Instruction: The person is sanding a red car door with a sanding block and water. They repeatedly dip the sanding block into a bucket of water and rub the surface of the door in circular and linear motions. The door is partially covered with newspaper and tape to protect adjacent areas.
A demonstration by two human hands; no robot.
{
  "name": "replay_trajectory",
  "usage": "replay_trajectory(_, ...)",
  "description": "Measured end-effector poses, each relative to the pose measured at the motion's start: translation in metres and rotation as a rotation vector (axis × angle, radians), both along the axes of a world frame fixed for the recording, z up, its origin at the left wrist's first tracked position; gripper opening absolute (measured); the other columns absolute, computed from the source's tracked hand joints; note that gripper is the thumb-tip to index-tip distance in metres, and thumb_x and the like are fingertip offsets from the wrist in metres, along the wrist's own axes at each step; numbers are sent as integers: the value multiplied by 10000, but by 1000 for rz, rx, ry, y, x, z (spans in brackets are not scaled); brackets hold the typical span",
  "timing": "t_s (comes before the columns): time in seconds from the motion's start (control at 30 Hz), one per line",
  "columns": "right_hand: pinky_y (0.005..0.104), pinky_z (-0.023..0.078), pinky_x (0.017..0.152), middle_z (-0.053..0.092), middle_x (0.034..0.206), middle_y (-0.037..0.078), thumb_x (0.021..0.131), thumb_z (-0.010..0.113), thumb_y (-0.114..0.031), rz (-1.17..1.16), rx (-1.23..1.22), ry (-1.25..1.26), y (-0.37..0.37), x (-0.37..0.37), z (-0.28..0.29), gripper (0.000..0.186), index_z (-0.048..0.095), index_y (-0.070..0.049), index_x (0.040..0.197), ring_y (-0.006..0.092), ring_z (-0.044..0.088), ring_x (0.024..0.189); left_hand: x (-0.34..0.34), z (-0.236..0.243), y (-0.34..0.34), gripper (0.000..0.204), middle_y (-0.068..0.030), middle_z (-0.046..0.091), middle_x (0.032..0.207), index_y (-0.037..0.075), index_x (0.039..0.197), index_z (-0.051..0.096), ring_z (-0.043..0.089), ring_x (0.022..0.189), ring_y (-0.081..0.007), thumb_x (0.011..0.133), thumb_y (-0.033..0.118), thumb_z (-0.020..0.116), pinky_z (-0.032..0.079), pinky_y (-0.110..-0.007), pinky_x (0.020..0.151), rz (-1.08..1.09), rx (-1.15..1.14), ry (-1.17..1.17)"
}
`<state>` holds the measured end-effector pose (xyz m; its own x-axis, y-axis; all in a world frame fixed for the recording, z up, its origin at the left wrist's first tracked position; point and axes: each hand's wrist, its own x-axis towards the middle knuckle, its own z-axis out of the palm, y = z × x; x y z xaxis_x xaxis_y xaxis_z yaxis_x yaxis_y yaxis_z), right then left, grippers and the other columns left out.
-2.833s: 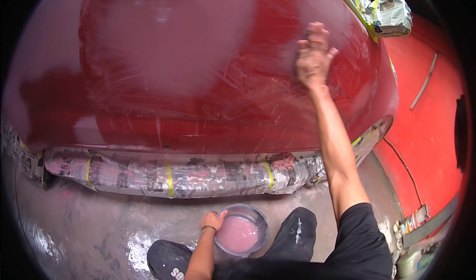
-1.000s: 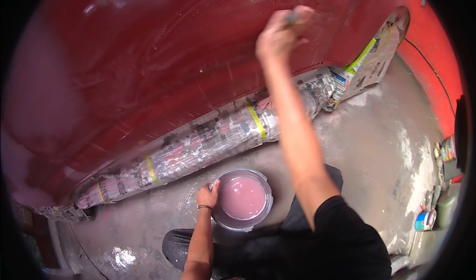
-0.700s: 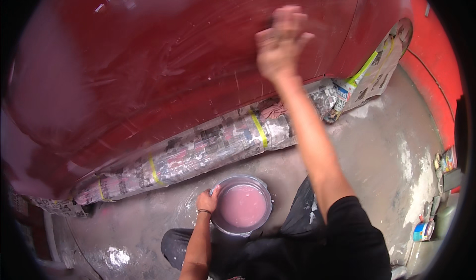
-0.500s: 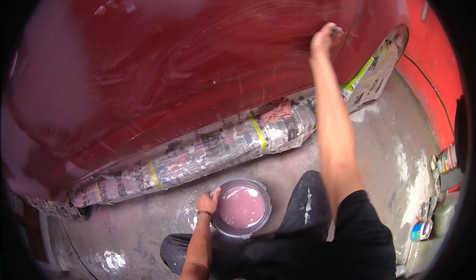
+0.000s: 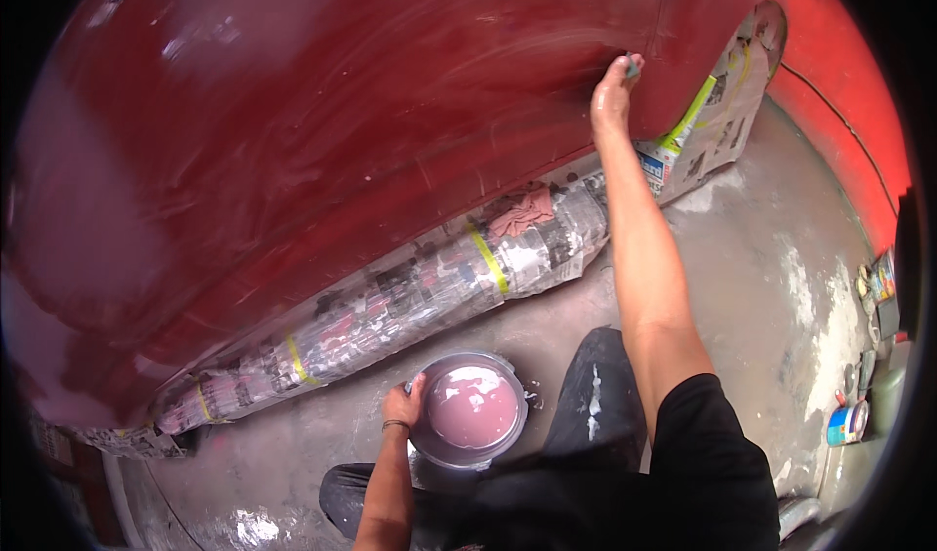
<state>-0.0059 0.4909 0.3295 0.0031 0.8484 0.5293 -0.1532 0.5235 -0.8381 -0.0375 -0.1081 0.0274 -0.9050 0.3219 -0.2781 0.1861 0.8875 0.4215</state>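
Observation:
A dark red car body panel [image 5: 390, 92], streaked with wet smears, fills the upper left. My right hand [image 5: 613, 92] is stretched out to it, fingers closed round a small grey-green pad [image 5: 632, 66] near a vertical seam; most of the pad is hidden by the fingers. Low in the middle, a round grey tub [image 5: 452, 453] holds cloudy pink liquid. My left hand [image 5: 404, 401] grips the tub's left rim, thumb on top. A crumpled pink cloth [image 5: 523, 213] lies on the newspaper-covered sill [image 5: 390, 297] below the panel.
Yellow-green tape [image 5: 487, 258] bands the sill covering. More newspaper [image 5: 727, 126] masks the wheel area. A bright red panel [image 5: 849, 82] stands at the right. On the stained concrete floor [image 5: 742, 287] sit a blue-and-white can [image 5: 847, 424] and a pale green container [image 5: 886, 405].
The view has shifted a little, so the panel and sill sit differently. My right hand stays near the seam with the pad; my left hand keeps its hold on the tub, whose liquid's glare has changed.

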Motion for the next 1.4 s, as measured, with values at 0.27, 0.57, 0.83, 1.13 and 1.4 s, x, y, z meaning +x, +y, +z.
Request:
replay_trajectory(0.27,698,21,1218,92,1743,154,1077,243,-627,-146,224,-72,30,7,135,789,152,-108,1664,369,40,1602,5,23,10,817,-346,705,1062,-7,1130,756,677,1076,-501,946,744,494,526,-529,963,-39,-66,-10)
replay_trajectory(0.57,753,59,1188,-2,1751,162,1032,206,-739,-86,-22,-44,-20,-6,-45,932,26,-85,1672,387,-9,1610,4,0,-6,827,-353,703,1060,-58,1187,720,683,1071,-500,960,709,507,538,-531,950,-29,-48,90)
replay_trajectory(0.83,688,-138,1210,-53,1760,40,1069,248,-648,-11,572,-401,-233,-70,-28,764,4,-263,1683,357,-87,1605,11,19,11,876,-354,696,1118,-74,1264,683,673,1128,-481,946,726,520,517,-513,1013,24,-113,49)
replay_trajectory(1.13,730,107,1192,72,1726,232,1057,358,-644,-17,-20,85,5,-9,-27,920,117,34,1629,402,98,1596,27,17,18,896,-346,692,1166,-56,1304,667,663,1169,-465,933,746,518,509,-492,1037,126,26,-88)
replay_trajectory(1.4,658,-27,1268,271,1716,-36,1019,519,-571,251,1244,-400,-379,-109,40,675,380,-268,1606,173,115,1610,23,23,-5,819,-331,706,1133,-23,1274,688,669,1137,-465,979,711,476,514,-506,1010,45,-5,-48)
